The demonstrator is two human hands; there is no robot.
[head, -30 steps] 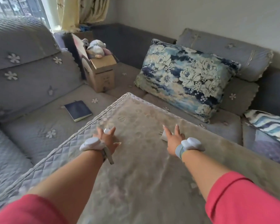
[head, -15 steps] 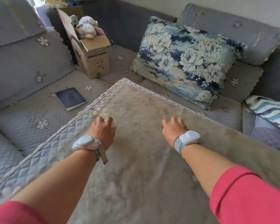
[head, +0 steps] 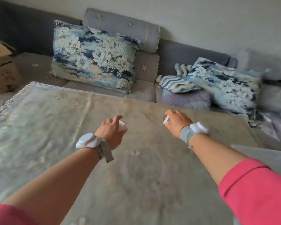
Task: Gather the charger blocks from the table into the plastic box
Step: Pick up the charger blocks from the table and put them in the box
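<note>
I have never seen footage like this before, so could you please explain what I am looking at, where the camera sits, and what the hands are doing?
No machine here: a person wears a camera on the head, looking forward and down at both bare arms. The left hand is closed around a white charger block; the right hand grips another small white block, mostly hidden. Each wrist carries a strapped white device. Below them is a table covered with a pale cloth. Behind it stands a grey sofa with a floral pillow, and a cardboard box at the left edge. The picture is blurred, and I can't make out the plastic box.
</note>
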